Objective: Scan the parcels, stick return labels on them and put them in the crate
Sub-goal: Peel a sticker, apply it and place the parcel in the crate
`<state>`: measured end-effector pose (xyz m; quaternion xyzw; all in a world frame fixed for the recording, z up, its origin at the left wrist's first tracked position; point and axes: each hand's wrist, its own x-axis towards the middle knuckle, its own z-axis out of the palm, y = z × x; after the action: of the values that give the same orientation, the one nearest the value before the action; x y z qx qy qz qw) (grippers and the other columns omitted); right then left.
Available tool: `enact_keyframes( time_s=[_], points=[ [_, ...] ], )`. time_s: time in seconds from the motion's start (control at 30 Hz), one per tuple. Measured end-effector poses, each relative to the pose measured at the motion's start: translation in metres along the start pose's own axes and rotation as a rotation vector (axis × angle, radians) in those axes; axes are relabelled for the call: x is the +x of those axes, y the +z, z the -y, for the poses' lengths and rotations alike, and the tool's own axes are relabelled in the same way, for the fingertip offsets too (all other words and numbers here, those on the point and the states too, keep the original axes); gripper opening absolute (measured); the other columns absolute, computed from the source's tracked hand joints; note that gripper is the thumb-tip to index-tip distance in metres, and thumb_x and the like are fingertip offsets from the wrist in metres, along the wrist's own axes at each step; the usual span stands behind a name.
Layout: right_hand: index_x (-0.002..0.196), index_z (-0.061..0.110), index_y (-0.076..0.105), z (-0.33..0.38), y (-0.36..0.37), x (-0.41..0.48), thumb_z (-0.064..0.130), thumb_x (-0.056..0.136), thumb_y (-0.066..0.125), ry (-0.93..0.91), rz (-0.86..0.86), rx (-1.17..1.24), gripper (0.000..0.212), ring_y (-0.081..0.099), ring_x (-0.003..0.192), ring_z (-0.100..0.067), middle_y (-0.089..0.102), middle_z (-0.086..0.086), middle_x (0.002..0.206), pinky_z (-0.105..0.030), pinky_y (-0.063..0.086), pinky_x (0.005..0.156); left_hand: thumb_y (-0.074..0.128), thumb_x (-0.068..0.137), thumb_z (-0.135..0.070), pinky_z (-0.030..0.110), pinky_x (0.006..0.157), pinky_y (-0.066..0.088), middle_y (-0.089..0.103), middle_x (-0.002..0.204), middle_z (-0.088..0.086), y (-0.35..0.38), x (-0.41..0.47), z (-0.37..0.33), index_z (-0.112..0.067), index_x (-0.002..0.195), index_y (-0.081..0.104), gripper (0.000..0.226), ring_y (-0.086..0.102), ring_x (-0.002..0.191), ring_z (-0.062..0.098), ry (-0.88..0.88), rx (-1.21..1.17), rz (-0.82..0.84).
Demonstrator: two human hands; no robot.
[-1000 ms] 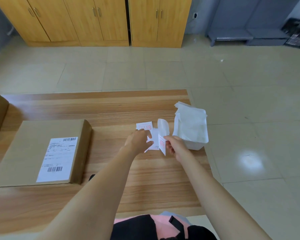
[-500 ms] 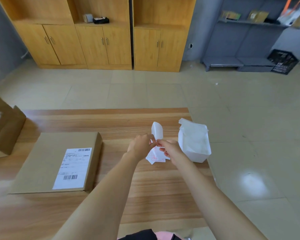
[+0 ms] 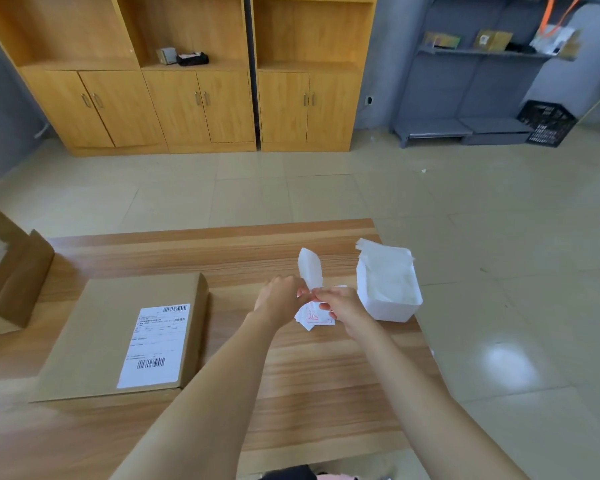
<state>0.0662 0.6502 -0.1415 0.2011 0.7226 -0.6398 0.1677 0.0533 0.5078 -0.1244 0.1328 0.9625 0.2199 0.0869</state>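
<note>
A flat cardboard parcel (image 3: 94,337) with a white shipping label (image 3: 156,344) lies on the left of the wooden table (image 3: 326,393). Over the table's right half, my left hand (image 3: 279,301) and my right hand (image 3: 340,304) meet and pinch a white return label (image 3: 310,270) that curls upward between them. More return labels with red print (image 3: 314,317) lie on the table just under my hands. A black crate (image 3: 548,123) stands on the floor at the far right.
A white box of paper sheets (image 3: 392,289) sits at the table's right edge, right of my hands. An open cardboard box (image 3: 11,268) stands at the far left. Wooden cabinets (image 3: 194,98) and a grey shelf (image 3: 482,64) line the back wall.
My hands have come together on the curling label and lifted it off the stack. The camera has tilted up, showing more of the cabinets and shelf.
</note>
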Motion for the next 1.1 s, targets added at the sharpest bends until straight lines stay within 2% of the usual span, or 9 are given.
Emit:
enact_keyframes(
  time_s=[0.07, 0.2, 0.33, 0.47, 0.6, 0.73, 0.93, 1.03, 1.1],
  points=[
    [0.091, 0.014, 0.068, -0.001, -0.001, -0.001, 0.020, 0.091, 0.059, -0.022, 0.000, -0.014, 0.010, 0.056, 0.073, -0.001, 0.065, 0.004, 0.084, -0.008, 0.039, 0.053, 0.049, 0.095, -0.040, 0.033, 0.082, 0.049, 0.068, 0.108, -0.004, 0.001, 0.001, -0.001, -0.020, 0.104, 0.070, 0.030, 0.061, 0.100, 0.018, 0.003, 0.019, 0.011],
    [0.074, 0.023, 0.064, 0.002, -0.001, 0.001, 0.024, 0.092, 0.058, -0.064, 0.004, -0.103, 0.019, 0.055, 0.077, -0.008, 0.063, 0.003, 0.086, -0.016, 0.038, 0.061, 0.048, 0.096, -0.040, 0.032, 0.082, 0.047, 0.068, 0.108, -0.004, 0.002, 0.001, 0.000, -0.020, 0.103, 0.071, 0.031, 0.060, 0.100, 0.018, 0.001, 0.015, -0.002],
    [0.070, 0.023, 0.062, 0.002, 0.002, 0.006, 0.025, 0.091, 0.059, -0.104, -0.013, -0.152, 0.022, 0.054, 0.075, -0.010, 0.064, 0.001, 0.086, -0.016, 0.039, 0.062, 0.047, 0.095, -0.039, 0.029, 0.078, 0.043, 0.069, 0.106, -0.005, 0.002, 0.001, 0.003, -0.019, 0.099, 0.070, 0.031, 0.062, 0.099, 0.018, -0.007, -0.016, -0.020],
    [0.081, 0.014, 0.065, 0.002, 0.007, 0.009, 0.028, 0.089, 0.061, -0.075, -0.020, -0.137, 0.017, 0.055, 0.068, -0.005, 0.063, 0.002, 0.085, -0.018, 0.038, 0.059, 0.045, 0.097, -0.034, 0.029, 0.077, 0.043, 0.070, 0.105, -0.002, 0.001, 0.002, 0.004, -0.016, 0.102, 0.068, 0.031, 0.062, 0.099, 0.021, -0.023, -0.018, -0.019],
    [0.097, 0.016, 0.068, 0.005, 0.011, 0.010, 0.032, 0.087, 0.065, -0.054, -0.023, -0.099, 0.019, 0.057, 0.067, -0.002, 0.063, 0.010, 0.079, -0.016, 0.037, 0.055, 0.042, 0.098, -0.030, 0.034, 0.077, 0.046, 0.067, 0.106, 0.005, -0.003, 0.005, 0.005, -0.011, 0.103, 0.066, 0.030, 0.060, 0.099, 0.026, -0.053, -0.020, -0.005],
    [0.094, 0.018, 0.067, 0.006, 0.011, 0.011, 0.030, 0.086, 0.066, -0.059, -0.031, -0.111, 0.015, 0.057, 0.068, -0.001, 0.062, 0.011, 0.080, -0.015, 0.038, 0.053, 0.045, 0.098, -0.030, 0.038, 0.083, 0.049, 0.067, 0.108, 0.005, -0.005, 0.006, 0.008, -0.013, 0.107, 0.067, 0.029, 0.061, 0.101, 0.024, -0.054, -0.055, 0.008],
    [0.080, 0.022, 0.064, 0.007, 0.011, 0.016, 0.026, 0.091, 0.060, -0.058, 0.014, -0.160, 0.013, 0.057, 0.083, -0.010, 0.062, 0.003, 0.090, -0.025, 0.044, 0.075, 0.044, 0.098, -0.025, 0.035, 0.078, 0.048, 0.067, 0.109, 0.006, -0.003, 0.010, 0.010, -0.012, 0.108, 0.066, 0.027, 0.060, 0.100, 0.025, -0.077, -0.049, 0.014],
    [0.087, 0.016, 0.065, 0.010, 0.012, 0.017, 0.030, 0.083, 0.070, -0.054, 0.005, -0.138, 0.016, 0.058, 0.081, -0.009, 0.062, 0.007, 0.083, -0.019, 0.042, 0.065, 0.044, 0.098, -0.028, 0.035, 0.078, 0.048, 0.067, 0.109, 0.005, -0.005, 0.012, 0.008, -0.013, 0.110, 0.065, 0.029, 0.060, 0.101, 0.025, -0.080, -0.059, 0.005],
    [0.090, 0.014, 0.065, 0.009, 0.011, 0.019, 0.028, 0.084, 0.070, -0.069, -0.016, -0.139, 0.016, 0.057, 0.079, -0.008, 0.061, 0.008, 0.081, -0.017, 0.040, 0.062, 0.043, 0.098, -0.028, 0.035, 0.079, 0.048, 0.066, 0.110, 0.005, -0.006, 0.014, 0.008, -0.014, 0.111, 0.065, 0.029, 0.060, 0.101, 0.024, -0.079, -0.057, 0.007]
  ],
)
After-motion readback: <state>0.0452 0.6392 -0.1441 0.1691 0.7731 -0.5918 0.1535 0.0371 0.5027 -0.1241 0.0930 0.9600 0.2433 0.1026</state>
